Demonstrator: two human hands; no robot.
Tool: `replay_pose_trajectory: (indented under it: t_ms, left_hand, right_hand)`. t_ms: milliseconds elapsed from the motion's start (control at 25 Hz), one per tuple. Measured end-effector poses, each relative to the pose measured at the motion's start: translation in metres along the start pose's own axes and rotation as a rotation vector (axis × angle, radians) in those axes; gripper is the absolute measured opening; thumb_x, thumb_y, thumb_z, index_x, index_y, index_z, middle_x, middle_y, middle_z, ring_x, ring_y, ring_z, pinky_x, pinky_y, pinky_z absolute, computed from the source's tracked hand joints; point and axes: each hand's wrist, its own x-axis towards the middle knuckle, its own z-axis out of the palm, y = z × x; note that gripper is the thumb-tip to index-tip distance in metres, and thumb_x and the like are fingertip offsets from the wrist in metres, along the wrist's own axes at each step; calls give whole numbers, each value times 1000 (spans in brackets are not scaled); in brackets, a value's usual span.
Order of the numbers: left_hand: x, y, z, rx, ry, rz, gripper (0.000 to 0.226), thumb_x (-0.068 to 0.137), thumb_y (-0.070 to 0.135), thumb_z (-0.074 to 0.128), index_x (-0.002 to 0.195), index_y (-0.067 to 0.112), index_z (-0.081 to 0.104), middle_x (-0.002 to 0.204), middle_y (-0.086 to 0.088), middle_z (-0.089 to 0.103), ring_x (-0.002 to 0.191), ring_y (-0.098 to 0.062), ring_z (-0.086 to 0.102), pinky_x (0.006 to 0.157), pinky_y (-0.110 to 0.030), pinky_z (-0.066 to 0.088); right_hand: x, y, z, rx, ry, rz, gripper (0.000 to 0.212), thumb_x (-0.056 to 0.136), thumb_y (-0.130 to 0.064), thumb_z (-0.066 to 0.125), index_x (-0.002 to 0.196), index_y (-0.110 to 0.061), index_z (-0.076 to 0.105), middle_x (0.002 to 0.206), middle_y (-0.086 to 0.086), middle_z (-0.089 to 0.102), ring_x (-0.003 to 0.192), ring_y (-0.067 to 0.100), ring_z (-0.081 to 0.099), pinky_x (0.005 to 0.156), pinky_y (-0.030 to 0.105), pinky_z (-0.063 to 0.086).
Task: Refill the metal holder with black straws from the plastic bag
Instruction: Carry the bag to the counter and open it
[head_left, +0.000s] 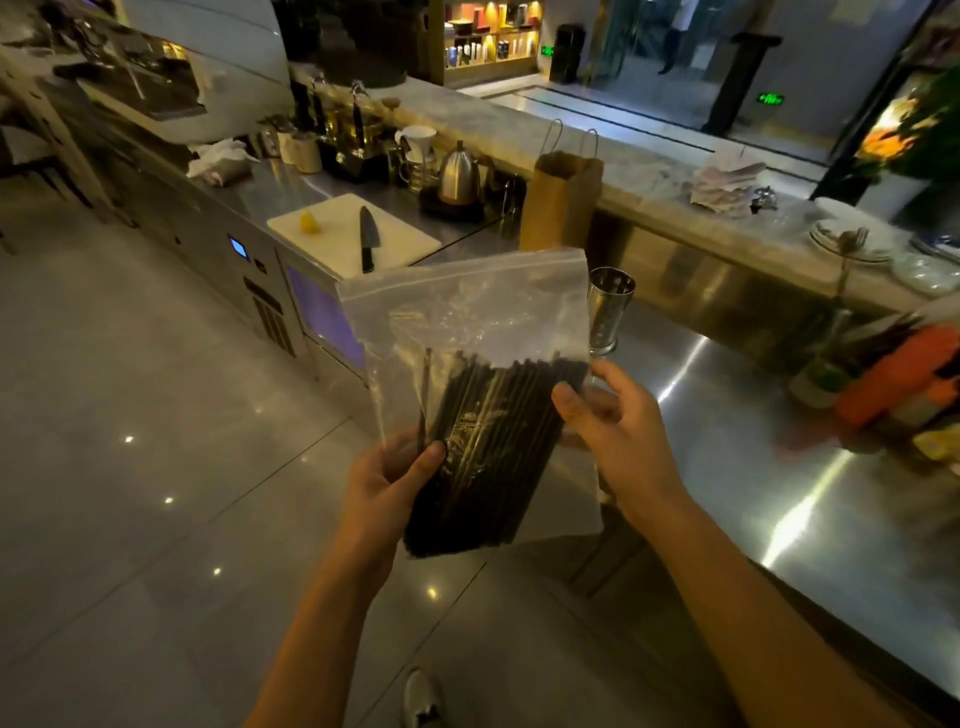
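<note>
A clear plastic zip bag (467, 306) hangs upright in front of me, its lower half filled with a thick bundle of black straws (488, 452). My left hand (389, 483) grips the bag's lower left side, thumb pressed on the straws. My right hand (618, 431) holds the bag's right edge, thumb in front and fingers behind. The zip top looks closed. Just behind the bag's right edge, a perforated metal holder (610, 306) stands upright on the steel counter (727, 441); I cannot see any straws in it.
A brown paper bag (561, 202) stands behind the holder. Further left are a white cutting board (332, 244) with a knife (368, 236) and a lemon piece, and a metal kettle (460, 174). Orange items (898, 374) crowd the counter's right end. Tiled floor lies to my left.
</note>
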Motion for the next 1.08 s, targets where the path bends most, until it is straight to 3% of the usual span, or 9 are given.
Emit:
replay_pose_trajectory:
  t_ms: [120, 200, 400, 560, 720, 920, 1080]
  left_hand:
    - [46, 5, -11, 38, -34, -13, 22, 94, 8, 54, 113, 11, 66, 106, -11, 74, 104, -23, 70, 89, -40, 54]
    - [77, 9, -20, 74, -76, 5, 22, 95, 7, 52, 112, 13, 65, 106, -9, 74, 104, -21, 70, 89, -40, 54]
    - [138, 10, -26, 110, -145, -29, 23, 96, 7, 51, 115, 11, 64, 107, -11, 73, 104, -21, 70, 90, -43, 55]
    - [185, 5, -15, 156, -174, -36, 24, 95, 8, 52, 115, 16, 64, 106, -4, 75, 102, -16, 70, 84, -34, 57]
    - [238, -5, 6, 174, -190, -66, 22, 95, 9, 55, 115, 12, 64, 107, -7, 74, 102, -20, 70, 87, -36, 56]
    - [310, -1, 52, 280, -245, -31, 23, 94, 2, 54, 114, 4, 64, 106, -7, 75, 100, -15, 71, 82, -23, 56]
    - [367, 2, 79, 406, -289, -38, 22, 95, 6, 54, 115, 9, 66, 109, -6, 74, 105, -18, 69, 90, -34, 55]
  right_hand:
    - [49, -9, 7, 9, 91, 44, 29, 94, -18, 59, 122, -15, 57, 90, -7, 76, 90, 11, 73, 71, 26, 60]
    - [84, -12, 12, -30, 140, 27, 29, 96, -21, 57, 124, -17, 56, 97, -5, 74, 91, 12, 72, 75, 28, 60]
    - [156, -23, 9, -167, 214, -80, 28, 94, -20, 61, 122, -21, 57, 108, 0, 68, 95, 11, 69, 75, 25, 59]
    - [213, -22, -7, -350, 229, -185, 24, 92, -22, 64, 114, -31, 59, 102, -6, 68, 95, 1, 65, 83, 23, 55]
    - [263, -11, -33, -579, 108, -217, 19, 91, -26, 63, 110, -26, 66, 101, -13, 67, 96, -2, 61, 82, 14, 49]
    - [336, -7, -81, -750, -129, -184, 23, 93, -29, 61, 115, -24, 67, 104, -10, 67, 95, -3, 59, 81, 9, 44]
    - [381, -6, -112, -812, -291, -177, 23, 95, -29, 55, 116, -27, 65, 103, -13, 64, 93, -3, 58, 82, 8, 41]
